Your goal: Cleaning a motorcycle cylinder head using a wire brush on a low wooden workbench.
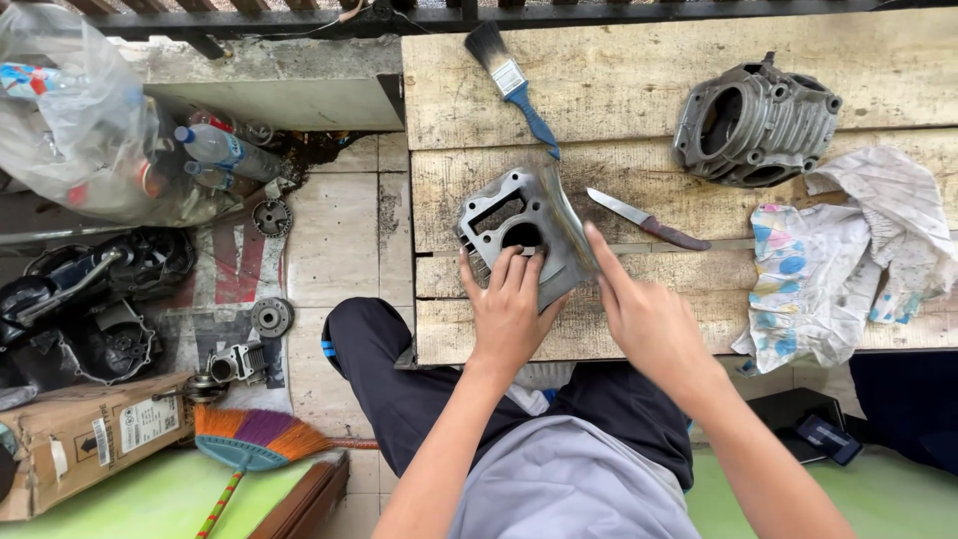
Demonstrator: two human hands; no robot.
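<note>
Grey metal fills the grip: the left hand (511, 309) holds an engine cylinder block (519, 235) steady on the wooden table (639, 90), fingers (514, 268) curled over its near edge. At 3 o'clock, the right hand (649, 319) presses a grey sheet (571, 255) against the block's side, fingers straight. Beyond, at 1 o'clock, lies a knife (649, 221); a rag (848, 260) at 3; further off, a blue-handled paintbrush (511, 80) and a 2nd engine casting (755, 125).

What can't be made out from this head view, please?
- Underside of the grey engine block: faces the bench, partly covered by the left hand.
- Right hand fingertips: blurred, contact with the block uncertain.
- Bag contents: crumpled plastic, cut by the left edge.
</note>
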